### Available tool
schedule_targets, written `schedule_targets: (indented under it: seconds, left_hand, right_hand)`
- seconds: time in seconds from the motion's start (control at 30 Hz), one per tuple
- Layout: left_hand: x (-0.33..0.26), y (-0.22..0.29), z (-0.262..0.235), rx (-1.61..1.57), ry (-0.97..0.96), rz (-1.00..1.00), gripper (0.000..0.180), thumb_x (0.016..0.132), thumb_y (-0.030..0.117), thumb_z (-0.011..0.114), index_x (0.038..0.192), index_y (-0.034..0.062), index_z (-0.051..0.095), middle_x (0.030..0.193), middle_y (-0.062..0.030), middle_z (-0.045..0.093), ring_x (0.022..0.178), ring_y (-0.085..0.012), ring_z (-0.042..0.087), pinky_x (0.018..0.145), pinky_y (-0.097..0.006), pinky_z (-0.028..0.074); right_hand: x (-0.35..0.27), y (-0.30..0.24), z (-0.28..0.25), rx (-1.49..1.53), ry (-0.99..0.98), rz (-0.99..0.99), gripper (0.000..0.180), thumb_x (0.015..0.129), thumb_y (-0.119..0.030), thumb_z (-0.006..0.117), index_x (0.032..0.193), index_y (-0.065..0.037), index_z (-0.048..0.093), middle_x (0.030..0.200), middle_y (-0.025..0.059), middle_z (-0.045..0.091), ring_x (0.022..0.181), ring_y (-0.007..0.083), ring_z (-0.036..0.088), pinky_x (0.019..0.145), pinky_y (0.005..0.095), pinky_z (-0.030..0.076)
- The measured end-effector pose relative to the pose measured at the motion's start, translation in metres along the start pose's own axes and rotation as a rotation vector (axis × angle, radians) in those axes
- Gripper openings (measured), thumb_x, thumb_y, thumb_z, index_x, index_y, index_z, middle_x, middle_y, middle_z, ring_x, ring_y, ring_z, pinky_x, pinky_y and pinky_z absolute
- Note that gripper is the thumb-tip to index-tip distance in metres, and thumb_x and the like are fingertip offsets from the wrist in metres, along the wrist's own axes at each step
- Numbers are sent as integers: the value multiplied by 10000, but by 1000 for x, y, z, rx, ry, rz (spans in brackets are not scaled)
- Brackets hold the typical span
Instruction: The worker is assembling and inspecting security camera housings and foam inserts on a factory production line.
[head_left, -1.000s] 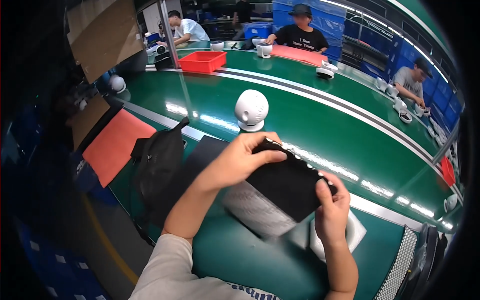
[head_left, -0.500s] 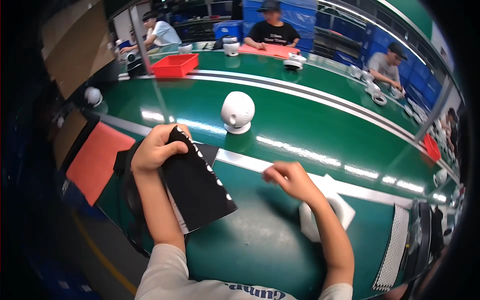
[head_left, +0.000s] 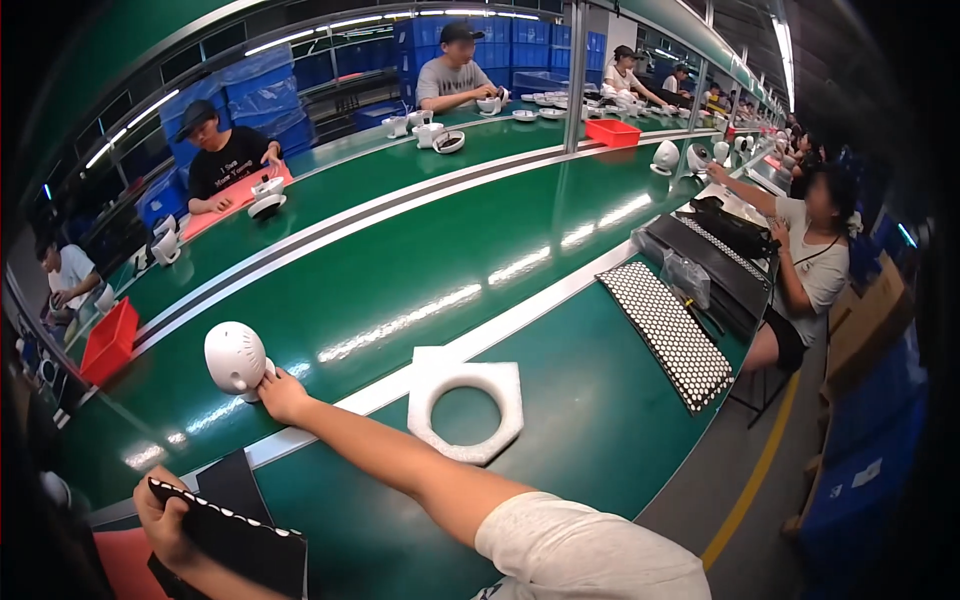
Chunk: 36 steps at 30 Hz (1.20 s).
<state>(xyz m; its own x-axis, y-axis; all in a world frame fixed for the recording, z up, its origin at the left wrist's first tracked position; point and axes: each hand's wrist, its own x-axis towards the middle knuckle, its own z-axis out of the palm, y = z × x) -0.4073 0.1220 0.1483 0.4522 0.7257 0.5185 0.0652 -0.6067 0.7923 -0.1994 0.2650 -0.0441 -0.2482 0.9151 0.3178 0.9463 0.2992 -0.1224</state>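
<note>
Sleeve: short, white or pale grey, soft knit cloth with faint wrinkles, ending above the elbow of the right arm
Shirt: same pale cloth at the lower edge of the view, with a bit of dark print at the hem line
Forearms: both bare, no watch, band or glove
Right hand (head_left: 283, 392): bare, no ring seen
Left hand (head_left: 165, 520): bare, partly cut by the rim

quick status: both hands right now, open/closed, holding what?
Left hand: closed on the black perforated sheet.
Right hand: fingers touching the white round device; grip cannot be told.
</note>
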Motion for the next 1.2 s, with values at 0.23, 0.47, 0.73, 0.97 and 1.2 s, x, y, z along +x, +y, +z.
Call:
schedule_targets:
  seconds: [0.23,0.47,0.73,0.97,1.2]
  left_hand:
    - [1,5,5,65,-40,51,496,656,490,635,550,33,472,522,-1,428,474,-83,390,447,-214,257]
    - [6,22,31,130,-247,-45,398,642,385,663,555,34,497,486,1,463,448,-80,411,439,-203,272]
    - [27,59,70,143,-449,-258,336,569,319,687,568,38,502,502,12,459,473,-72,408,469,-209,268]
    - [55,59,118,29,-885,113,185,671,166,686,672,29,561,500,-49,510,389,-105,468,386,-225,302]
    - [64,40,149,-63,-971,74,162,699,138,665,721,19,558,528,-43,505,415,-105,432,406,-221,305]
  right_hand:
    - [-12,-9,-36,-197,61,-120,200,726,-143,456,688,-33,618,690,73,607,747,286,590,664,441,443]
    - [-46,19,-123,739,272,22,283,794,-256,476,759,20,526,638,185,571,609,278,595,557,373,472]
    - [-189,30,-254,1863,216,225,290,881,-262,349,839,-1,469,633,127,569,442,187,574,322,200,418]
    - [-255,33,-277,1684,246,327,279,902,-236,319,996,12,404,795,127,563,591,191,606,453,211,474]
    - [-281,47,-239,1626,244,427,289,904,-265,325,997,-3,405,825,129,560,648,209,603,549,259,505]
